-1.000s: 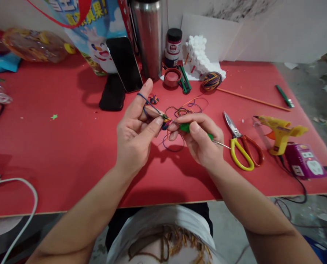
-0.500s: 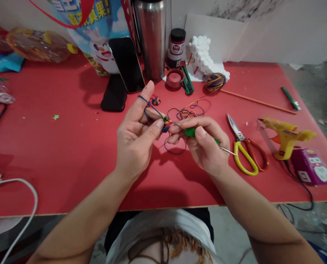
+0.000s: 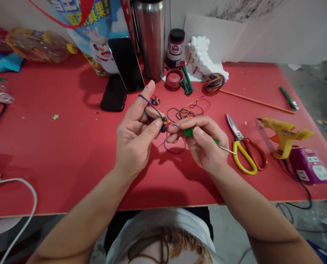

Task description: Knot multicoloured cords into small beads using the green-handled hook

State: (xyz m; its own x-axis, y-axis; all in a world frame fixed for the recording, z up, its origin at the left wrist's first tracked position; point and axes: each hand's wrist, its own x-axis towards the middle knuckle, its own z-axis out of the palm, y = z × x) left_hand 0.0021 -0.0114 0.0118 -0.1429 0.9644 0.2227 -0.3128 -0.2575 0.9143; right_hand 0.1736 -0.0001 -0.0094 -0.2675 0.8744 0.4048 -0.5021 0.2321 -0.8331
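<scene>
My left hand (image 3: 137, 134) pinches a small multicoloured crochet piece (image 3: 165, 126) between thumb and fingers. Dark blue yarn (image 3: 149, 103) loops over its raised index finger and runs down to the piece. Closed around the green grip of a crochet hook (image 3: 189, 132) is my right hand (image 3: 207, 141); the metal tip points left and reaches the piece. Whether a loop sits on the hook is too small to tell. Loose yarn (image 3: 189, 112) lies tangled on the table behind the hands. A small finished-looking crochet bit (image 3: 155, 100) rests beyond my left fingers.
Scissors (image 3: 243, 146), a yellow glue gun (image 3: 286, 135) and a purple box (image 3: 312, 165) lie at right. A yarn ball (image 3: 214, 82), wooden stick (image 3: 258, 100) and green cutter (image 3: 186, 80) are behind. A phone (image 3: 126, 65) leans near a steel flask (image 3: 151, 40).
Both hands hold nearly the same pose, with the hook still at the crochet piece. The whole view has shifted very slightly.
</scene>
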